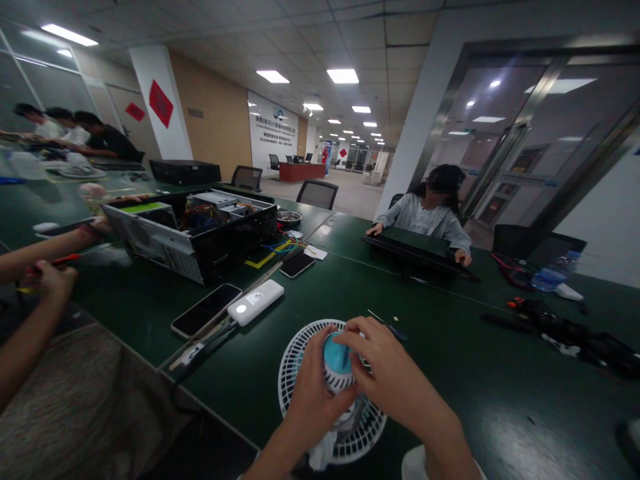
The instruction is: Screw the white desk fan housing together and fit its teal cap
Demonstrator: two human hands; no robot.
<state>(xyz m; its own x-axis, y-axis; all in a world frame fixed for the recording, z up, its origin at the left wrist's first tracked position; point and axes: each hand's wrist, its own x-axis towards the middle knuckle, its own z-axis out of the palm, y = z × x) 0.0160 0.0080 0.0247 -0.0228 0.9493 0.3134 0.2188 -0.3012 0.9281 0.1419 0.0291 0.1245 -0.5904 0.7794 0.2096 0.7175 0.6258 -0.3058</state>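
A small white fan [300, 353] with a round grille lies face down on the dark green table [450, 373] right in front of me. Its blue and white motor housing [336, 363] sticks up at the middle. My left hand [313, 393] wraps around the housing from the left. My right hand [385, 373] curls over it from the right, fingertips pressed on the blue cap. Both hands are closed on the housing. The lower part of the grille is hidden behind my wrists.
A white power bank [255, 301] and two phones [206, 310] lie to the left, beyond them an open computer case [200, 233]. A person's arms [30, 293] work at the left edge. Another person [430, 213] sits across with a black flat device [415, 257]. Black cables and tools [575, 333] lie right.
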